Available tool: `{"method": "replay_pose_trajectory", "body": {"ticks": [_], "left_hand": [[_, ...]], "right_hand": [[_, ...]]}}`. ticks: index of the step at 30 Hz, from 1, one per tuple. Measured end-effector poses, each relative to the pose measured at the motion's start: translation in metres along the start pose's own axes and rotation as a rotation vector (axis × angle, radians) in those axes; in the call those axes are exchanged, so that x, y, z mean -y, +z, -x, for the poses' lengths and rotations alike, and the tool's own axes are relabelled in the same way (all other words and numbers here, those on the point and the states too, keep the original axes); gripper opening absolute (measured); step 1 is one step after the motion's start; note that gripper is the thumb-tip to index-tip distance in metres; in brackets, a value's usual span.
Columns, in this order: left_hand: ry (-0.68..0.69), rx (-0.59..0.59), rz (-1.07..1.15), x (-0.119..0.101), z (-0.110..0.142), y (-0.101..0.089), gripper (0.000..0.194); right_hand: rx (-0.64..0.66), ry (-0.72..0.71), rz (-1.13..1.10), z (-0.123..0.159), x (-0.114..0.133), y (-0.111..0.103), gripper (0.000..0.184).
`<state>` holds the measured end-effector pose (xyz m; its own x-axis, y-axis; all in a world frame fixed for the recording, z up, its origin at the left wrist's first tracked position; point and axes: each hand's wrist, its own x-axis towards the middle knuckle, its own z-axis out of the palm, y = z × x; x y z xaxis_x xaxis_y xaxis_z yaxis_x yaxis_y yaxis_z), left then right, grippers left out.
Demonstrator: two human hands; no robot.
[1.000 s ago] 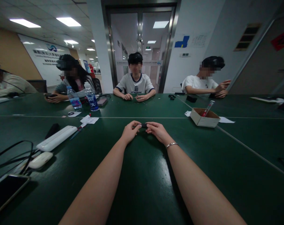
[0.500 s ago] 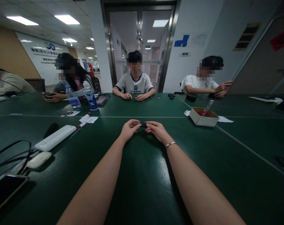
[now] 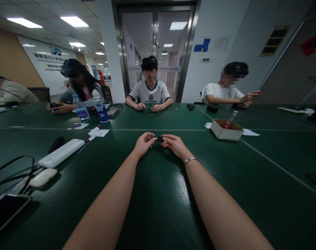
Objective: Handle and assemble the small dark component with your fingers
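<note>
A small dark object with a silvery left end [image 3: 159,138] is held level between my two hands, just above the green table [image 3: 158,194]; its exact kind is too small to make out. My left hand [image 3: 144,144] is closed in a pinch at the silvery end. On the other side, my right hand [image 3: 175,145] pinches the black end with thumb and forefinger. The fingertips cover parts of the object. A metal bracelet [image 3: 191,160] circles my right wrist.
To the right stands an open box [image 3: 227,133] with a clear tube in it. Two bottles [image 3: 102,110], a white case [image 3: 62,153], cables and a phone [image 3: 10,211] lie or stand leftward. Several people sit across the table, one person [image 3: 150,90] straight ahead.
Both hands keep their pinch on the small black object, and a little more of its silvery end shows than a second ago. The view has shifted slightly.
</note>
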<state>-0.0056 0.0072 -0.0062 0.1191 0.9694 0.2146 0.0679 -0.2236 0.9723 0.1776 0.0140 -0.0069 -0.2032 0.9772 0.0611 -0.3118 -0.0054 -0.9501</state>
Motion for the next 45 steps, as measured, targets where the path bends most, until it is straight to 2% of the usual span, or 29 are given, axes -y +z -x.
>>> {"method": "replay_pose_trajectory", "body": {"ticks": [3, 6, 11, 16, 21, 26, 30, 35, 40, 45], "left_hand": [[-0.050, -0.033, 0.029, -0.0003, -0.0002, 0.0006, 0.048], [-0.093, -0.032, -0.005, 0.0020, -0.0018, 0.0011, 0.041], [0.044, -0.040, -0.095, 0.0056, -0.0033, -0.0005, 0.031], [-0.094, -0.014, -0.050, 0.0049, -0.0043, -0.0008, 0.036], [0.020, 0.015, -0.036, 0.0023, -0.0022, -0.0018, 0.038], [-0.093, 0.029, -0.070, 0.0058, -0.0037, -0.0022, 0.040], [0.009, 0.020, -0.068, 0.0047, -0.0030, -0.0012, 0.037], [-0.094, 0.007, -0.049, 0.0010, -0.0017, -0.0009, 0.042], [-0.004, 0.019, -0.053, 0.0040, -0.0025, -0.0021, 0.044], [-0.103, 0.024, -0.086, 0.0078, -0.0048, -0.0016, 0.045]], "right_hand": [[-0.001, -0.002, -0.002, -0.0004, -0.0004, 0.0005, 0.017], [-0.004, -0.002, 0.006, -0.0012, -0.0010, 0.0006, 0.016], [0.010, 0.003, 0.018, -0.0011, -0.0007, -0.0001, 0.017], [0.004, 0.012, 0.031, -0.0005, -0.0002, -0.0002, 0.017], [0.009, 0.013, 0.020, -0.0006, -0.0005, 0.0002, 0.018], [0.009, 0.007, 0.020, 0.0002, -0.0001, 0.0006, 0.018], [0.008, 0.009, 0.012, 0.0009, 0.0004, 0.0011, 0.017], [-0.001, 0.024, 0.010, 0.0017, 0.0010, 0.0017, 0.017], [-0.002, 0.027, 0.010, 0.0025, 0.0017, 0.0031, 0.018], [-0.008, 0.030, 0.007, 0.0031, 0.0022, 0.0034, 0.018]]}}
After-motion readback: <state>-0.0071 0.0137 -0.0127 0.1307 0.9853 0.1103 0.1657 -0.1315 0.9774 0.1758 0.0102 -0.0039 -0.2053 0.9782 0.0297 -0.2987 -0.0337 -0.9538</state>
